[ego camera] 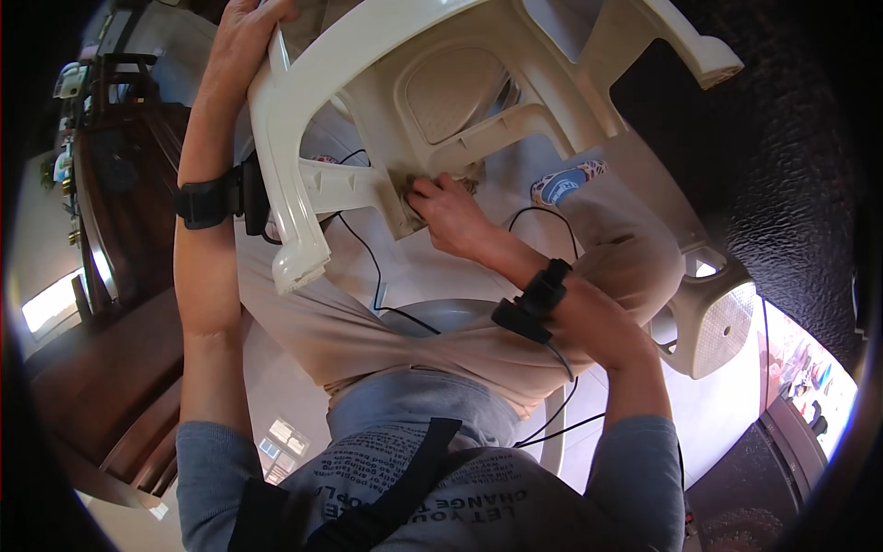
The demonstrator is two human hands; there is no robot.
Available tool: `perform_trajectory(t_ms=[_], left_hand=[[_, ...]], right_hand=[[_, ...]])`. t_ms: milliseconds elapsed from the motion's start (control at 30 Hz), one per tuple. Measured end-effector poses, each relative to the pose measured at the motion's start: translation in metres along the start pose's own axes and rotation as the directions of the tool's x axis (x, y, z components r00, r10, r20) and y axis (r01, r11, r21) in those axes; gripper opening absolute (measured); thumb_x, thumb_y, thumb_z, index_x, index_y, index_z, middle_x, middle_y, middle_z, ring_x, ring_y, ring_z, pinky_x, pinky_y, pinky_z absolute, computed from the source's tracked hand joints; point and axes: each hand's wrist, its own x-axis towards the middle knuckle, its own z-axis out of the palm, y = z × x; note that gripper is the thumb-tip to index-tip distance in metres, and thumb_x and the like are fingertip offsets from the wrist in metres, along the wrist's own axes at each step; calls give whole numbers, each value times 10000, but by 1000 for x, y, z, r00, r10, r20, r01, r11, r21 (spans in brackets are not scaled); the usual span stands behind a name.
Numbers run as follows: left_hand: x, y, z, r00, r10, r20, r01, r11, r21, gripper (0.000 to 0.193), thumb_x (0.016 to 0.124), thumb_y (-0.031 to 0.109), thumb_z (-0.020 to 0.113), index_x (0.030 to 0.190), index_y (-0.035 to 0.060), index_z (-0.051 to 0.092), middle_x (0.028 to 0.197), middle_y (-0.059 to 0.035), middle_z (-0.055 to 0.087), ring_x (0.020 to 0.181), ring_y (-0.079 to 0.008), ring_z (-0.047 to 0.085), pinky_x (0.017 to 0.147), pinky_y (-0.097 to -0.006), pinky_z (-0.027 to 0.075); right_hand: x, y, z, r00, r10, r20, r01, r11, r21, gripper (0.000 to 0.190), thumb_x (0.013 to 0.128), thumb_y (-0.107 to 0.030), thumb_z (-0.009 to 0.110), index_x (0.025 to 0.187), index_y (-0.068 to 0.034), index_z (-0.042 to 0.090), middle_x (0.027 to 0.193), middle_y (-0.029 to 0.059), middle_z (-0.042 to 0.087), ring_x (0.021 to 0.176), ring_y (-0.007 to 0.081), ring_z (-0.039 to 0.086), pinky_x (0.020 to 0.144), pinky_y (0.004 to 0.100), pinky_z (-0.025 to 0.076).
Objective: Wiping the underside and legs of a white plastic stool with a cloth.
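Observation:
A cream plastic chair is tipped over in front of me, with two of its feet pointing my way. At the top left, my left hand grips the chair's edge; its fingertips are partly cut off by the picture's rim. My right hand is pressed against a lower part of the frame between my knees. Bunched under its fingers is a brownish cloth, mostly hidden by the hand. Dark smudges show on the plastic around those fingers.
Black cables trail over the tiled floor between my legs and up to my wrist straps. A plastic stool lies beside my right knee. Dark wooden furniture lines the left; a black textured surface rises at the right.

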Motion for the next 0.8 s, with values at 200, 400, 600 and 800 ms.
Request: perform_trajectory(t_ms=[200, 400, 600, 800], left_hand=[[3, -7, -3, 1000, 11, 17, -10, 998, -58, 673, 626, 100, 485, 1290, -8, 478, 1299, -103, 508, 1234, -180, 406, 1041, -247, 260], [9, -12, 5, 996, 82, 44, -80, 996, -46, 666, 640, 76, 471, 1301, -10, 465, 1309, -103, 500, 1253, -182, 399, 1043, -255, 265], [6, -40, 3, 987, -45, -155, -21, 916, -400, 655, 648, 64, 456, 1298, -14, 465, 1329, -106, 482, 1278, -179, 379, 1054, -255, 249], [-1, 0, 0, 1000, 29, 1, -29, 999, -35, 653, 648, 67, 454, 1295, -20, 464, 1325, -111, 487, 1272, -182, 385, 1052, -255, 250]], right_hand=[[51, 28, -36, 991, 114, -63, -80, 915, 395, 366, 662, -120, 537, 994, -20, 656, 999, 213, 601, 957, 369, 574, 855, 404, 455], [144, 32, -14, 894, 91, -438, 64, 943, 327, 384, 685, -120, 552, 1055, -49, 629, 1115, 194, 558, 1027, 356, 545, 898, 391, 435], [132, 13, 0, 918, 214, -334, -119, 952, 284, 419, 699, -70, 540, 1115, -56, 590, 1109, 174, 534, 999, 374, 544, 856, 428, 468], [80, 1, 1, 960, 145, -241, -63, 946, 317, 385, 690, -72, 538, 1066, -47, 613, 1085, 171, 539, 970, 380, 552, 854, 447, 451]])
